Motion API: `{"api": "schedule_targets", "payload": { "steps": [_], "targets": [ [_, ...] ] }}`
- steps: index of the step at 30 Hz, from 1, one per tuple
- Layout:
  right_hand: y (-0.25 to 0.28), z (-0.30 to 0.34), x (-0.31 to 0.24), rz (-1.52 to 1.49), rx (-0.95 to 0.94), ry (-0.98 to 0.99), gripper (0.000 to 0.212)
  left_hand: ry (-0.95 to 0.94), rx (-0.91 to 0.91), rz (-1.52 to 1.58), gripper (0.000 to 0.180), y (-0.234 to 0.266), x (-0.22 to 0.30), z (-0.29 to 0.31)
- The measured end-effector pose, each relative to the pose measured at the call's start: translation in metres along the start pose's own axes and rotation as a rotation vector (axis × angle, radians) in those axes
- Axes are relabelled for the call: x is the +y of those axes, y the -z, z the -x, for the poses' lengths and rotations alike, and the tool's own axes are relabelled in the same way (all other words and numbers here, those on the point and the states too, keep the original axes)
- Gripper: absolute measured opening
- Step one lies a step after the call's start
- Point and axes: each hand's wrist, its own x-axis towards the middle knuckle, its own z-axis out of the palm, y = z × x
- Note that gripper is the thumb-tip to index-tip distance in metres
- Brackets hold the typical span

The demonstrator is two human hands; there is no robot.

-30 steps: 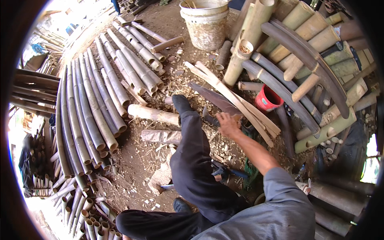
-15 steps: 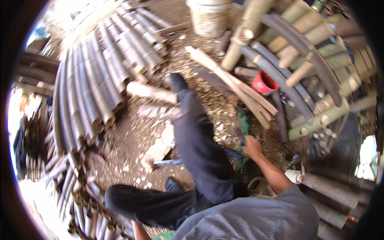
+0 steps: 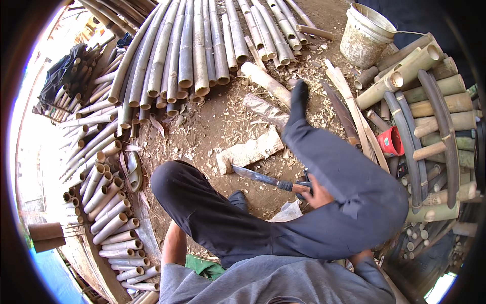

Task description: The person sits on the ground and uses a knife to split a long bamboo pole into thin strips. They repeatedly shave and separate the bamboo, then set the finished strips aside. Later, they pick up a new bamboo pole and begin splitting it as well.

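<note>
My right hand (image 3: 320,193) is closed beneath my raised right leg, which hides part of it. Its fingers curl round a dark thing that I cannot make out, right beside the wooden handle of a big knife (image 3: 258,176). The knife's long blade points left, its tip by the end of a pale, chipped log piece (image 3: 250,151) on the ground. A crumpled clear plastic bag (image 3: 287,212) is below the handle. Only my left forearm (image 3: 174,244) shows; the hand is hidden behind my left leg.
Bamboo poles (image 3: 200,55) lie in rows ahead, with stacked cut bamboo (image 3: 114,223) at left. On the right are a bamboo rack (image 3: 443,114), a red cup (image 3: 390,142), pale split strips (image 3: 349,96) and a dirty white bucket (image 3: 362,38). Wood chips litter the dirt floor.
The view has swung, so the poles now sit further right. My right hand, earlier gripping a dark-handled tool out beside my right leg, is now beneath that leg, by the knife handle.
</note>
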Motion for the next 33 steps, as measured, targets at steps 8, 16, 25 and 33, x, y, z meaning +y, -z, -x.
{"api": "schedule_targets", "payload": {
  "steps": [8,16,25,33],
  "targets": [
    [-0.003,-0.085,-0.066,0.002,-0.193,0.135,0.063,-0.063,0.013,-0.033,0.042,-0.012,0.016,-0.033],
    [0.018,-0.119,-0.070,-0.158,-0.242,0.205,0.076,-0.157,0.007,-0.087,0.043,-0.022,0.025,-0.065],
    [-0.034,-0.141,-0.083,-0.313,0.010,0.128,0.051,-0.409,0.026,-0.103,0.043,-0.040,0.056,-0.127],
    [-0.061,-0.185,-0.133,-0.152,-0.027,-0.010,0.066,-0.211,-0.351,0.348,0.056,-0.035,0.012,-0.153]
  ]
}}
